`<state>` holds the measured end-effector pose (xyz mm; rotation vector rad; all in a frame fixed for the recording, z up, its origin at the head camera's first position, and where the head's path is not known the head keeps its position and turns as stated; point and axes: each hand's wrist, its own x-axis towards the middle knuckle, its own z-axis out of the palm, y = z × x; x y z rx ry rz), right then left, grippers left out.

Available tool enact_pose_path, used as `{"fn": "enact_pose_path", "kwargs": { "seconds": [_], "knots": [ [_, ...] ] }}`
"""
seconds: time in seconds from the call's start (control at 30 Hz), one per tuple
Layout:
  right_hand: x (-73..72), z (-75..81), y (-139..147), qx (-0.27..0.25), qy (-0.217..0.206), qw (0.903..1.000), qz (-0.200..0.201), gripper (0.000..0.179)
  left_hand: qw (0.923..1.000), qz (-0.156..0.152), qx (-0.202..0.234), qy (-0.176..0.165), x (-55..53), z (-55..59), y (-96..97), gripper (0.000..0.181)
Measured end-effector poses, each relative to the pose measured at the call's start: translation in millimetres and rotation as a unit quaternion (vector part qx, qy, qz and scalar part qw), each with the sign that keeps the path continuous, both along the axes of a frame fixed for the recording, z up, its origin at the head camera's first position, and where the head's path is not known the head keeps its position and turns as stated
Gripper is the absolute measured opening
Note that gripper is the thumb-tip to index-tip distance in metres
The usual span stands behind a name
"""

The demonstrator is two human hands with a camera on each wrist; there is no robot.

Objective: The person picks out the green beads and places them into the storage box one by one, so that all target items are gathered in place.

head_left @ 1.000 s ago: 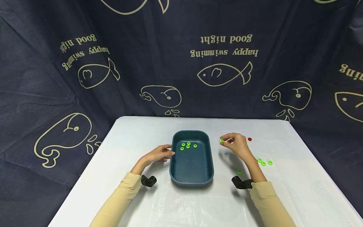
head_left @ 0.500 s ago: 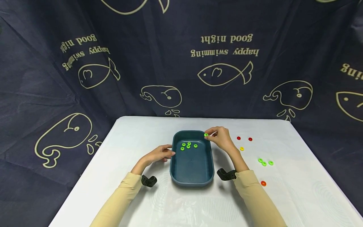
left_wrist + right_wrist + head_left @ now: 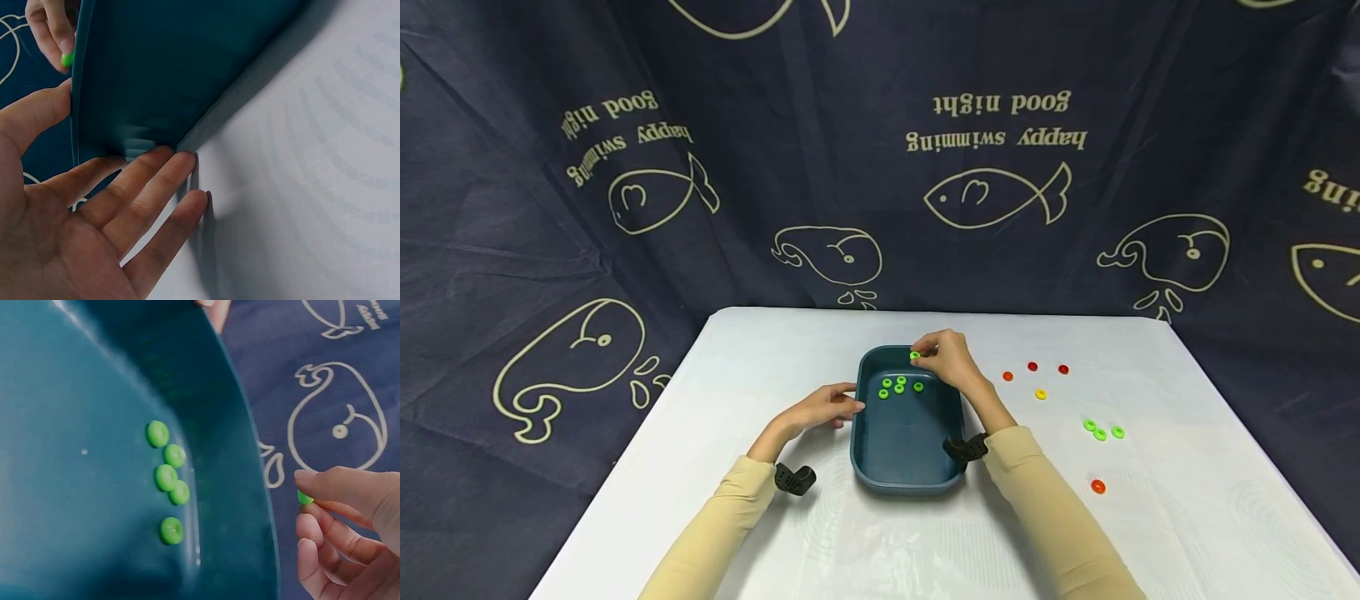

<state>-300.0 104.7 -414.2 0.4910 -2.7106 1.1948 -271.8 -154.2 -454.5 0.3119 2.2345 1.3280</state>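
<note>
A dark teal plastic bin [image 3: 906, 450] sits on the white table, with several small green ring-shaped beads [image 3: 901, 381] on its floor toward the far end. My left hand [image 3: 816, 409] holds the bin's left wall, thumb over the rim [image 3: 76, 94] and fingers spread against the outer side. Over the bin's far right part, my right hand [image 3: 947, 357] pinches one green ring-shaped bead [image 3: 305, 497] between thumb and forefinger. The right wrist view shows that bead beyond the rim line, mostly covered by the fingertips.
Right of the bin lie red rings [image 3: 1033, 367], a yellow ring [image 3: 1041, 394], orange rings [image 3: 1098, 486] and several green rings [image 3: 1100, 434]. A dark curtain [image 3: 880, 167] with fish prints hangs behind the white table [image 3: 775, 350].
My right hand has carried the green bead leftward from beside the bin to over its far part, uncovering rings on the table. The left hand stays in place.
</note>
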Motion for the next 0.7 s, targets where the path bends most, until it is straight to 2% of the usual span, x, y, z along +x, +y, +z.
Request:
{"fn": "enact_pose_path", "kwargs": {
  "seconds": [0.17,0.37,0.7],
  "knots": [
    [-5.0,-8.2,-8.4,0.026,-0.018,0.9995,0.002,0.017,1.0,0.0,-0.002,0.001,-0.5,-0.9,0.0,0.066],
    [-8.6,-17.3,-16.6,0.072,-0.051,0.9959,-0.017,0.021,1.0,-0.007,0.001,0.003,-1.7,-0.4,-0.9,0.066],
    [-12.3,-31.0,-24.1,0.153,-0.044,0.9864,-0.043,0.021,1.0,-0.005,0.002,0.003,-2.3,-2.9,-0.3,0.067]
  ]
}}
